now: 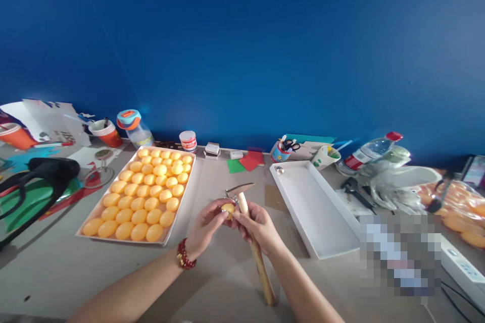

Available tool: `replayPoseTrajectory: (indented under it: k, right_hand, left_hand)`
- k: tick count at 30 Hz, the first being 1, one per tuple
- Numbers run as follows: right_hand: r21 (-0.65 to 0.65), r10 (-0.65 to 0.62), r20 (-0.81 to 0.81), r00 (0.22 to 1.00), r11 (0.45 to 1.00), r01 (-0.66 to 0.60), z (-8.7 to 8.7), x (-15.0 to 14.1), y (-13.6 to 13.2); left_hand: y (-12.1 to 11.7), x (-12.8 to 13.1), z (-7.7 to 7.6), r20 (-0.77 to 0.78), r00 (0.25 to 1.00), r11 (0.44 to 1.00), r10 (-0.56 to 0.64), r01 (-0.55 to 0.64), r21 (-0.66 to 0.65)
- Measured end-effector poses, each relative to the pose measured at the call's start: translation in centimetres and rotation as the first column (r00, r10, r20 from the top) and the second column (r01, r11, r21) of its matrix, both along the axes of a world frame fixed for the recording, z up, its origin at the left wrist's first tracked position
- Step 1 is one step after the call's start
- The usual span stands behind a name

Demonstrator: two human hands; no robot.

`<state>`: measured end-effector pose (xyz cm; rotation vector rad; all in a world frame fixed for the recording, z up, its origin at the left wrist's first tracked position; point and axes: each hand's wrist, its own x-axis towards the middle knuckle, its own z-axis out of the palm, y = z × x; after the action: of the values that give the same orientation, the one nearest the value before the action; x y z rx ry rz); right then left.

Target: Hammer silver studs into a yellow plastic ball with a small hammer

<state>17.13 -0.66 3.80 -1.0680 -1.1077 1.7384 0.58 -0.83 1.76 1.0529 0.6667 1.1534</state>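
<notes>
Fingers of the left hand (204,224) were narrowed on a small yellow round piece (228,208), held above the grey table (151,280). Fingers of the right hand (261,224) gripped a wooden-handled hammer (262,275). Relative to the hands: tray (121,240) of orange balls (139,216), nine o'clock; white tray (322,212), three o'clock; red paper (251,160), twelve o'clock; red-capped bottle (369,154), two o'clock. Plain blue wall (242,50) stood behind the table.
</notes>
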Motion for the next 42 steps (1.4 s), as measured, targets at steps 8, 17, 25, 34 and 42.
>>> replayPoseTrajectory:
  k: [8, 17, 25, 34, 42]
  right_hand:
    - [0.009, 0.016, 0.043, 0.999, 1.000, -0.017, 0.33, 0.14, 0.00]
    - [0.002, 0.040, 0.013, 0.999, 0.999, -0.041, 0.37, 0.21, 0.00]
    - [-0.011, 0.028, 0.015, 0.999, 1.000, -0.028, 0.42, 0.13, 0.02]
    - [0.028, 0.035, 0.077, 0.996, 0.999, -0.038, 0.09, 0.24, 0.09]
    - [0.061, 0.030, 0.122, 0.992, 0.997, -0.038, 0.12, 0.24, 0.00]
  left_hand:
    - [0.05, -0.10, -0.02, -0.032, 0.999, 1.000, 0.012, -0.012, -0.011]
    - [0.01, -0.17, -0.13, -0.057, 0.998, 0.999, 0.031, -0.032, -0.019]
    - [0.04, -0.11, 0.02, -0.035, 0.999, 1.000, 0.016, -0.016, -0.018]
    - [0.04, -0.12, -0.06, -0.065, 0.997, 0.999, 0.029, -0.030, -0.015]
    - [0.08, -0.30, -0.05, -0.098, 0.994, 0.999, 0.042, -0.041, 0.017]
